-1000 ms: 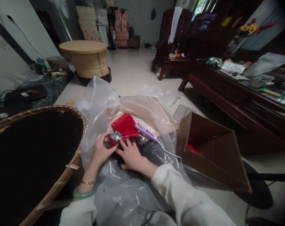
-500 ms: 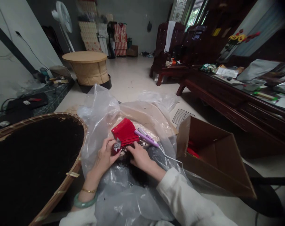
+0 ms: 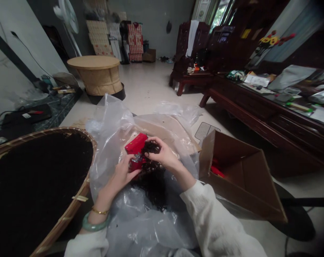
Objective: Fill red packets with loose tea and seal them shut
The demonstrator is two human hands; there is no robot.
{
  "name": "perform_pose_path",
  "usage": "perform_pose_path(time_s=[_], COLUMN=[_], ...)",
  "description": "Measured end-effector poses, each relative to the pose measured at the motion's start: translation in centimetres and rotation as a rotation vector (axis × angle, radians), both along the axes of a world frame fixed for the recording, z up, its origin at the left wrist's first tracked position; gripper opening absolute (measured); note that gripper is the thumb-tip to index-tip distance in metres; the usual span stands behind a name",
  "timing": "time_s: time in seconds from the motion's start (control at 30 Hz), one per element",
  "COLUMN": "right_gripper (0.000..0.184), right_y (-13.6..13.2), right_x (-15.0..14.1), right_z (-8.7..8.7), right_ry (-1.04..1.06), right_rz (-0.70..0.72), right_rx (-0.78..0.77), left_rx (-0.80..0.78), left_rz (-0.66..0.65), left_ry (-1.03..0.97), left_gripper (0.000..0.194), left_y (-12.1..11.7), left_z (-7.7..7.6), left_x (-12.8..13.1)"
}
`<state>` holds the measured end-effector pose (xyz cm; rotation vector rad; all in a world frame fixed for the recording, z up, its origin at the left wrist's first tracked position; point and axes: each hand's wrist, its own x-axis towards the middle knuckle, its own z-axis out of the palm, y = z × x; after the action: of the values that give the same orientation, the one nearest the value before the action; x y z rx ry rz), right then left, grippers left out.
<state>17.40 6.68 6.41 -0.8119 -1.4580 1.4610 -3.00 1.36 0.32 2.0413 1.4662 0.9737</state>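
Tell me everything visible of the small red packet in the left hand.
The small red packet has a crumpled, silvery, foil-like mouth at its upper end. The left hand grips it in its fingers, partly covering it, with more red packets just beyond. The right hand holds a dark, stringy clump close beside the mouth; whether it touches, I can't tell.

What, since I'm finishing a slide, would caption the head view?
Left hand holds a small red foil pouch; right hand grips a dark, stringy clump nearby.
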Motion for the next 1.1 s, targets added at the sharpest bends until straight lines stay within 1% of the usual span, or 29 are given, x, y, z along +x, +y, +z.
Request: perform_pose_path(time_s=[0.1,0.23,0.33,0.43,0.53,0.67,0.77,0.97,1.1], right_gripper=[0.041,0.038,0.041,0.042,0.042,0.044,0.044,0.028,0.02], right_y=[0.2,0.1,-0.2,-0.5,-0.6,-0.7,-0.8,-0.7,-0.5], right_x=[-0.7,-1.2,-1.2,-1.1,-1.1,-1.0,-0.7,-0.2,-0.2], right_z=[0.5,-0.3,-0.9,-1.2,-1.2,-1.0,-0.5,1.0,1.9], right_ry=[-0.028,-0.177,-0.296,-0.397,-0.482,-0.521,-0.521,-0.556,-0.692], right_rz=[0.039,0.01,0.008,0.009,0.037,0.086,0.11,0.215,0.307], right_rx=[0.129,0.333,0.433,0.465,0.465,0.475,0.507,0.573,0.637], left_rx=[0.05,0.118,0.206,0.304,0.366,0.43,0.413,0.403,0.366], left_rz=[-0.041,-0.063,-0.066,-0.079,-0.101,-0.095,-0.059,0.013,0.019], left_ry=[-0.054,-0.058,-0.037,0.005,0.057,0.049,0.018,-0.12,-0.119], left_gripper=[0.038,0.029,0.019,0.014,0.015,0.014,0.012,0.01,0.007], left_y=[0.2,-0.1,-0.5,-0.7,-0.9,-1.0,-1.0,-1.0,-1.0], left_z=[-0.4,-0.9,-1.1,-1.0,-0.7,-0.6,-0.7,-0.3,-0.4], left_x=[0.5,0.3,0.1,0.2,0.3,0.1,0.0,1.4,1.9])
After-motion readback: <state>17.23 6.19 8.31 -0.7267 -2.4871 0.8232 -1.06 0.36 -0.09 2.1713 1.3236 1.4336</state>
